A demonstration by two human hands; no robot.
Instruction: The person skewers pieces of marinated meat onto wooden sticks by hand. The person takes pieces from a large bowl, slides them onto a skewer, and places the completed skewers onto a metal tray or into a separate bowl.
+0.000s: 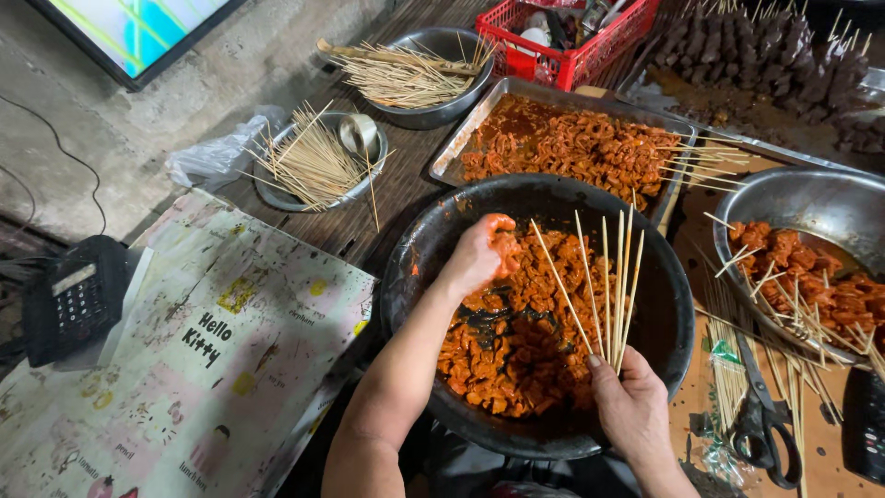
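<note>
A big black bowl (415, 249) holds orange-red marinated meat pieces (502, 355). My left hand (479, 254), smeared with sauce, is closed on a piece of the meat over the bowl's far side. At the bowl's near right, my right hand (631, 406) grips a fan of several thin bamboo skewers (604, 277), which point up and away across the meat.
A metal tray (447, 161) of skewered meat lies behind the bowl. A steel bowl (811, 198) of meat and sticks sits right. Two bowls of loose skewers (313, 161) (410, 74), a red basket (562, 55), scissors (761, 420), a calculator (78, 300) and printed paper (212, 360) surround.
</note>
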